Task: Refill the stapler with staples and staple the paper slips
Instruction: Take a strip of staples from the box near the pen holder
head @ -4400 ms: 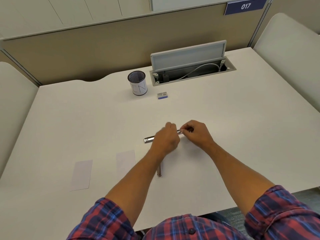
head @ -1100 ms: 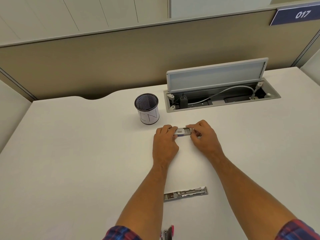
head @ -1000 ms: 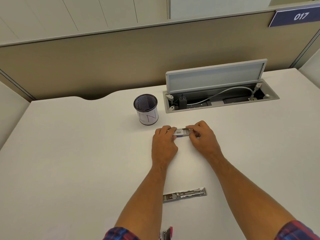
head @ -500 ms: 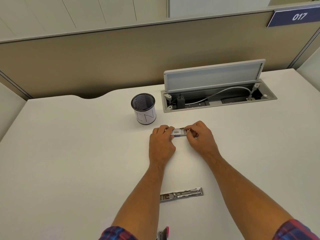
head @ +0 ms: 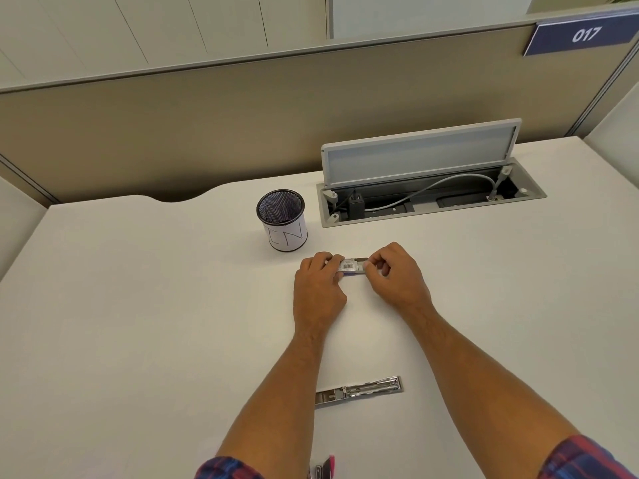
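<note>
A small staple box (head: 352, 265) with a barcode label sits just in front of the pen cup. My left hand (head: 320, 285) pinches its left end and my right hand (head: 394, 275) pinches its right end, where an inner tray appears slid out a little. The stapler's opened silver magazine arm (head: 359, 391) lies flat on the white desk (head: 138, 323) between my forearms. Its pink part (head: 326, 467) peeks in at the bottom edge. The paper slips are out of view.
A black mesh pen cup (head: 282, 220) with a white paper wrap stands left of the box. Behind it, an open cable hatch (head: 428, 198) with a raised lid holds a grey cable and a plug. A beige partition closes the desk's far side.
Since 4.4 s ago both hands left the stapler and reached forward to the staple box. Over the last second they stay on the box; only the fingers and the camera shift slightly.
</note>
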Demonstrator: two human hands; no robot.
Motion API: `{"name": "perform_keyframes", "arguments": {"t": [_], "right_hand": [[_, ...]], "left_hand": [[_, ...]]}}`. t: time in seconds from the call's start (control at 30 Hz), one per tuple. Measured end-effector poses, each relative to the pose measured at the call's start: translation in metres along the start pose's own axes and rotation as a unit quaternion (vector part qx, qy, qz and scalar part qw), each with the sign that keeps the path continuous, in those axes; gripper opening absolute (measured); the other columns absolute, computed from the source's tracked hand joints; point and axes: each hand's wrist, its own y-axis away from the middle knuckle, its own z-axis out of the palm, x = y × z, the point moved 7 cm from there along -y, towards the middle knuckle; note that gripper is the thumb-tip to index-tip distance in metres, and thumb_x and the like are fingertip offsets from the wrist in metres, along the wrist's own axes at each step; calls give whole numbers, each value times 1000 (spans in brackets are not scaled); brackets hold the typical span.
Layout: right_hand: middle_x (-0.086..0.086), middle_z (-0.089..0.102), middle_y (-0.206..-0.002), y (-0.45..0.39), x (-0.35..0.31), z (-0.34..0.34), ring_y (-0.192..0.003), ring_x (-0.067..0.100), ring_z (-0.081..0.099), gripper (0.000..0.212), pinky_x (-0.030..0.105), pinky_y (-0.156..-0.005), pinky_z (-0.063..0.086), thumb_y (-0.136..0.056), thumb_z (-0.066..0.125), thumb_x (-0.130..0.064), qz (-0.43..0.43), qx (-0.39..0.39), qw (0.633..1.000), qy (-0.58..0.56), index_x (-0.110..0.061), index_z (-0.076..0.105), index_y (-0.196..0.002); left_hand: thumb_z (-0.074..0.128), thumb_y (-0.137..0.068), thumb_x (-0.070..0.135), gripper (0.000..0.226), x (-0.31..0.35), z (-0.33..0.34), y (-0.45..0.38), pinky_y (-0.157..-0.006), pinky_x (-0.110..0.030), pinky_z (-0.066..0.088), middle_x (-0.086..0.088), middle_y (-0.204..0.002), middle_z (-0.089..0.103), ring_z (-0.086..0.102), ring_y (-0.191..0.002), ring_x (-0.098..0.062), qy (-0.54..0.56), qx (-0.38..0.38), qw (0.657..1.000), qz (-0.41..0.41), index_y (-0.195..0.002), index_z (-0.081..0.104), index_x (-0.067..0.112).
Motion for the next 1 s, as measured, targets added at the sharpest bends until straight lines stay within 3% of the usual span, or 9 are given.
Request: {"name": "perform_keyframes", "arguments": {"t": [0.1, 0.27, 0.5, 0.6, 0.7, 0.83, 1.0], "right_hand": [[-8, 56, -87, -1, 1, -1, -71, 9, 52, 8, 18, -62, 40, -89, 69, -23, 1, -1, 1000, -7, -23, 64, -83], [-9, 51, -102, -2, -1, 4, -77, 9, 54, 8, 10, -61, 41, -90, 69, -25, -17, -37, 999, 25, -21, 62, -90], [-8, 46, -103, -3, -5, 6, -83, 13, 55, 11, 19, -66, 50, -91, 66, -25, -45, -36, 996, 64, -16, 60, -94], [-7, 45, -103, -2, -6, 5, -83, 12, 55, 9, 17, -65, 49, -91, 65, -22, -50, -32, 997, 55, -17, 58, -93], [-3, 47, -106, -1, -5, 0, -85, 14, 56, 8, 23, -67, 54, -92, 63, -17, -37, -8, 999, 15, -15, 55, -94], [4, 53, -99, 2, 3, -10, -83, 21, 56, 10, 37, -67, 56, -93, 62, -11, 14, 54, 998, -34, -12, 52, -94], [2, 57, -82, 4, 6, -8, -72, 21, 56, 16, 32, -59, 49, -92, 63, -12, 45, 44, 998, -10, -17, 49, -87]], "left_hand": [[66, -85, 1, 36, 1, 0, 0, -82, -47, 51, -8, -116, 68, 58, -100, -34, -5, 1, 1000, 4, -119, 71, 8], [66, -82, 1, 35, 4, -1, 0, -77, -46, 52, -9, -113, 69, 59, -96, -35, -25, 7, 999, 26, -116, 72, 8], [67, -82, 0, 35, 6, -1, 1, -74, -45, 51, -7, -112, 70, 60, -95, -34, -36, 13, 999, 35, -115, 73, 8], [67, -81, 0, 35, 5, 0, 1, -74, -45, 51, -7, -113, 69, 60, -95, -34, -37, 13, 999, 34, -115, 72, 8], [68, -80, 0, 36, 5, 0, 1, -74, -44, 50, -6, -111, 69, 60, -94, -34, -41, 15, 998, 33, -115, 72, 9], [66, -81, 2, 36, 4, 1, 1, -76, -44, 50, -6, -112, 69, 59, -96, -33, -42, 11, 999, 29, -116, 72, 10], [66, -81, 2, 36, 4, 2, 1, -76, -44, 50, -6, -113, 68, 59, -97, -33, -43, 8, 999, 26, -117, 72, 10]]}}
